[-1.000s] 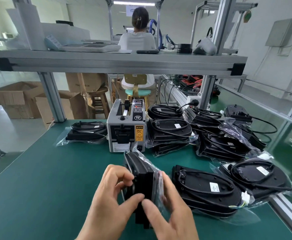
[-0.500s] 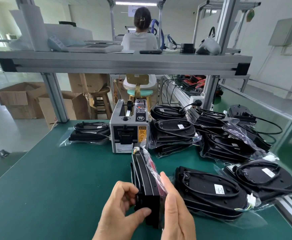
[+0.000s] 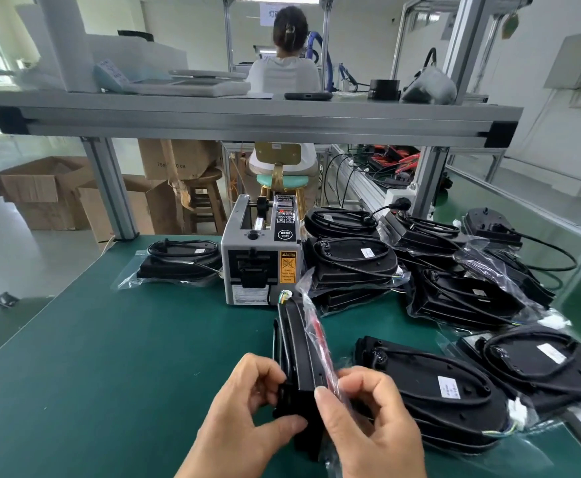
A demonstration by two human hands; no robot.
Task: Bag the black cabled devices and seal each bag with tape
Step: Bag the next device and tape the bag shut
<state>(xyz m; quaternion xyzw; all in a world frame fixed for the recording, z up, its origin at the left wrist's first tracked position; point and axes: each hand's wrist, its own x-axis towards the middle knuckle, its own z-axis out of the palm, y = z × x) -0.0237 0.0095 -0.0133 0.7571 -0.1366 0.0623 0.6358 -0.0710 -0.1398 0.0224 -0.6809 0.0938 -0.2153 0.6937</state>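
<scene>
- Gripping black device (image 3: 297, 350) on edge, left hand (image 3: 244, 419) fingers curled round it.
- Pinching clear bag (image 3: 320, 336) against it with right hand (image 3: 371, 426).
- Tape dispenser (image 3: 261, 263) just behind.

The black cabled device (image 3: 297, 343) stands on edge (clear bag (image 3: 319, 334) along its right) before the tape dispenser (image 3: 261, 263).

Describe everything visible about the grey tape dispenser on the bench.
The tape dispenser is a grey boxy machine, seemingly metal, standing upright on the green bench. Its front shows a dark slot, an orange caution label and a white sticker; a black knob and control panel sit on top. No hand touches it. Bagged devices lie close on both sides.
</scene>
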